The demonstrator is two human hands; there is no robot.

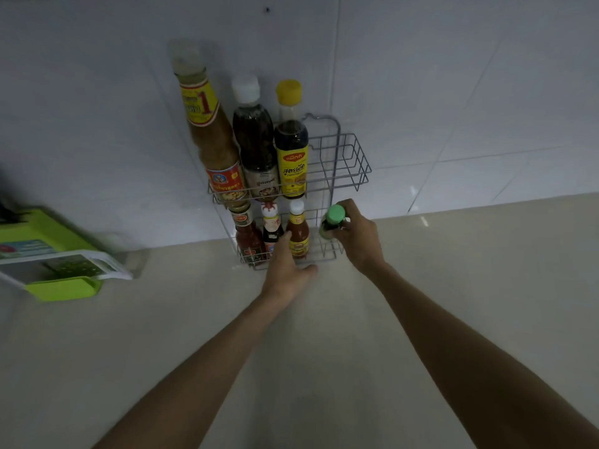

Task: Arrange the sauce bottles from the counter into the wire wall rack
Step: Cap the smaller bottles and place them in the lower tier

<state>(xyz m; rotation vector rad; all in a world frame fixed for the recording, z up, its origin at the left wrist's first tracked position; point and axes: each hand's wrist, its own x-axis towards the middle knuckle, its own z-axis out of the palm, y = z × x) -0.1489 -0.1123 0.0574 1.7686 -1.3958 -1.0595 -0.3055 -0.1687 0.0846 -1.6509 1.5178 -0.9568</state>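
A two-tier wire wall rack (353,163) hangs on the tiled wall. Its upper shelf holds three tall bottles: a tan sauce (210,137), a dark white-capped one (254,137) and a yellow-capped one (291,147). Three small bottles stand on the lower shelf: a red sauce (248,236), a dark white-capped one (270,226) and an orange sauce (297,231). My right hand (355,236) grips a small green-capped bottle (334,218) at the lower shelf's right end. My left hand (287,264) reaches in, fingers against the lower bottles; whether it grips one is hidden.
A pale counter (194,319) runs below the rack. At the left edge lies a green cutting board (61,286) with a printed card (64,264) on it. The upper shelf's right end holds no bottle.
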